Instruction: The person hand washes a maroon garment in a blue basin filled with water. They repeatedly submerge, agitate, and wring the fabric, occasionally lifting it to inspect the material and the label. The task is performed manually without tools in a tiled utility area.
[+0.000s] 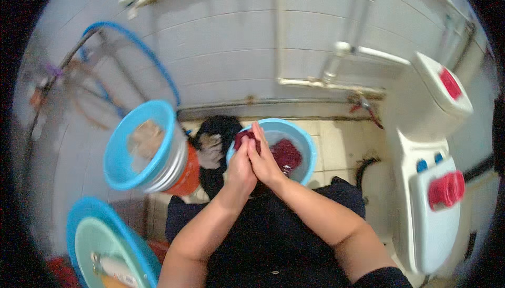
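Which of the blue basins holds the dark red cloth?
The basin right under the hands, by the wall. The left basin on stacked buckets holds beige cloth; the lower-left one holds none.

Maroon cloth [286, 155]; light-blue basin [305, 146]; orange bucket [187, 175]; grey wall tiles [231, 51]; possibly black garment [223, 127].

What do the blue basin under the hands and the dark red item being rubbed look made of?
Blue basin: likely plastic, with a smooth, even-coloured, slightly glossy wall. Dark red item: looks like wet cloth, limp and bunched, pressed between the left hand and right hand.
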Available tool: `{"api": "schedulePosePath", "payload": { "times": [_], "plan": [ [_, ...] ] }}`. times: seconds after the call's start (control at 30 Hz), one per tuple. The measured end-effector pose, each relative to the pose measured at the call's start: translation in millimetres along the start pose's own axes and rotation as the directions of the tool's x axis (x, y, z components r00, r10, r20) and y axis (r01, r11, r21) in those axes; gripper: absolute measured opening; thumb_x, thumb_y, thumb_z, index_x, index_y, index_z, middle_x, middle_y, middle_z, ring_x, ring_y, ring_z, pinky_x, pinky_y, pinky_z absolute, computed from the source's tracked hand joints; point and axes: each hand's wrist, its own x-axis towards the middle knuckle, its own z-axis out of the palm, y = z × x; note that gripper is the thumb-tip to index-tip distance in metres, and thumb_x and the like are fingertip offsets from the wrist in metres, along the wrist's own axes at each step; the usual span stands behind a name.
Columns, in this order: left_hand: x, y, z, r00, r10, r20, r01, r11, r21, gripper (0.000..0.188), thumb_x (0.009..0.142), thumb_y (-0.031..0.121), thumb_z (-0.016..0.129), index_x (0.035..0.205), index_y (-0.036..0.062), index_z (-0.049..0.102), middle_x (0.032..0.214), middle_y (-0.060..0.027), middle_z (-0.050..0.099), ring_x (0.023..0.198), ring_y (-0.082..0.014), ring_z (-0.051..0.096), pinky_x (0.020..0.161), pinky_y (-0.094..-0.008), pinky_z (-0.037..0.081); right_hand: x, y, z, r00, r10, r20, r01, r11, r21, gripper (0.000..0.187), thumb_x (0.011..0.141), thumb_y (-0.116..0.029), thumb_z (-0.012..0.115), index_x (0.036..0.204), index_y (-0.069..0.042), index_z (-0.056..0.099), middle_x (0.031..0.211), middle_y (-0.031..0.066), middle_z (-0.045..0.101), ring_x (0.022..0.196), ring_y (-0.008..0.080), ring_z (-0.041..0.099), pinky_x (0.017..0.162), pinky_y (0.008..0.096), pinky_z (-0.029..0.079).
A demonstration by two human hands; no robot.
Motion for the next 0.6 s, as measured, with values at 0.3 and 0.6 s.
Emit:
{"api": "schedulePosePath", "payload": {
  "times": [0.3, 0.6],
  "plan": [
    [-16.4, 2.4, 41.6, 0.995, -0.096, -0.041, 0.101, 0.983, 0.155, 0.047, 0.096, 0.037, 0.033, 0.135, 0.0121, 0.035, 0.137, -0.001, 0.038, 0.126, -0.0172, 0.033, 0.105, -0.0353, 0.024, -18.2, 11.3, -9.3, 0.958, -0.285, -0.045, 0.272, 0.944, -0.188, 0.056, 0.093, -0.027, 0.04, 0.14, -0.003, 0.019, 0.145, 0.0221, 0.016, 0.135, 0.0318, 0.015, 0.109, 0.0405, 0.016],
    [-11.7, -0.8, 39.1, 0.999, -0.025, -0.02, 0.024, 0.999, -0.047, 0.045, 0.096, 0.032, 0.036, 0.133, 0.0064, 0.034, 0.135, -0.0045, 0.038, 0.124, -0.0189, 0.037, 0.104, -0.0339, 0.028, -30.0, -22.4, -4.6, 0.975, -0.219, -0.03, 0.218, 0.975, -0.043, 0.052, 0.092, -0.02, 0.043, 0.137, 0.002, 0.026, 0.144, 0.0235, 0.019, 0.135, 0.0309, 0.015, 0.11, 0.0378, 0.012]
  ]
}}
